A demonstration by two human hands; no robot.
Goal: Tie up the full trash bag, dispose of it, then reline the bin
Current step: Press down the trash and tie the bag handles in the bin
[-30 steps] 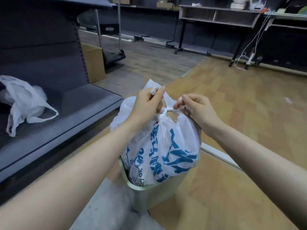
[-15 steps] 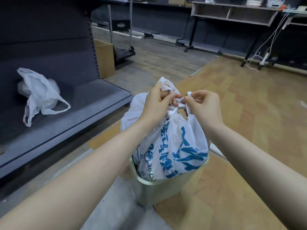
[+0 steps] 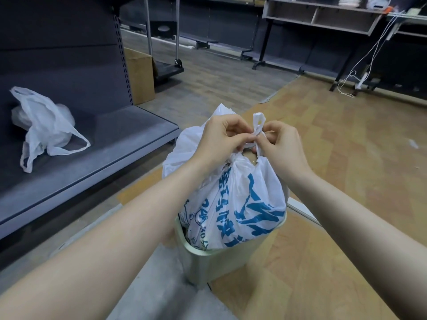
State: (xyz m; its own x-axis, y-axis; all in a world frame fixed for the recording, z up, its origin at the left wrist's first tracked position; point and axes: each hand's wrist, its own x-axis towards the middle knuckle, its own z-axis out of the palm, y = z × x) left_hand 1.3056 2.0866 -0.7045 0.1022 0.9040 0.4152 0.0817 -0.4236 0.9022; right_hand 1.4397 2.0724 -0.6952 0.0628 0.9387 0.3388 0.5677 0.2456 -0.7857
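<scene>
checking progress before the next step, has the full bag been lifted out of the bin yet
No, the printed bag sits with its bottom inside the bin while both hands pinch its handles on top.

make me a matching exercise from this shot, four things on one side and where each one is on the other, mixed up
Things:
1. printed trash bag
2. plain white bag
3. cardboard box
4. white cables

Places:
A. on the floor at the end of the dark shelving
B. hanging by the desk at far right
C. in the pale bin, handles pinched by both hands
D. lying on the grey shelf at left

Pairs: 1-C, 2-D, 3-A, 4-B
</scene>
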